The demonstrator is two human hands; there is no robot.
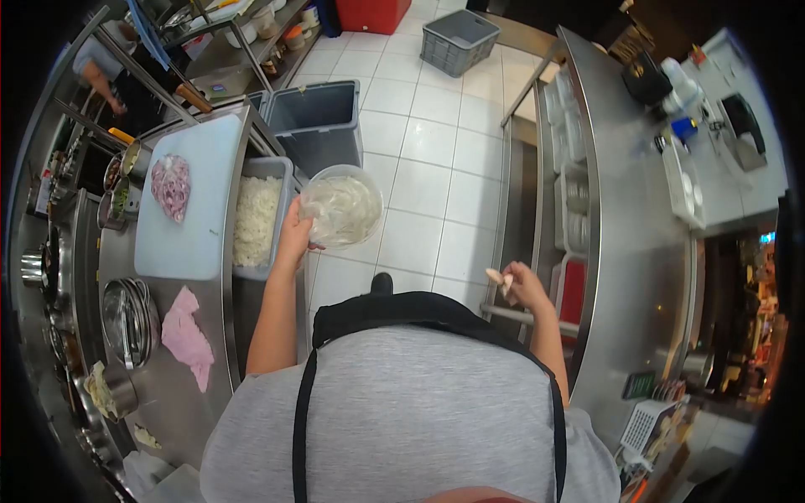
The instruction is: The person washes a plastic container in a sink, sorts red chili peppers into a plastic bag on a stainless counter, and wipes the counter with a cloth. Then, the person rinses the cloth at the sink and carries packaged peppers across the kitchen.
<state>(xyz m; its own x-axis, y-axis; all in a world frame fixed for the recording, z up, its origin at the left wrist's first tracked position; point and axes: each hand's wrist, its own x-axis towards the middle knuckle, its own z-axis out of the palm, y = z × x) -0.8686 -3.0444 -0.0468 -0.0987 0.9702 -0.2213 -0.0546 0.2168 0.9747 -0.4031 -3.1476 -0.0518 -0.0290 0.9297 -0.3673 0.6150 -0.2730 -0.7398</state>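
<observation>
My left hand (295,233) is closed on the near left side of a round translucent container (342,206), held over the floor beside the left counter. Pale, whitish contents show in it; I cannot make out what they are. On the right, my right hand (526,287) pinches a small pale piece (501,279) in front of the right-hand counter. Left of the container, a grey tub (285,180) holds white shredded or grain-like food (257,222). Beside that tub, a bag of purplish pieces (171,186) lies on a white cutting board (189,243).
A grey bin (317,134) stands just beyond the container. Farther off on the tiled floor is a grey crate (459,42). A steel counter (625,201) runs along the right. Stacked plates (128,323) and a pink cloth (186,335) lie left. Another person's forearm (99,82) shows upper left.
</observation>
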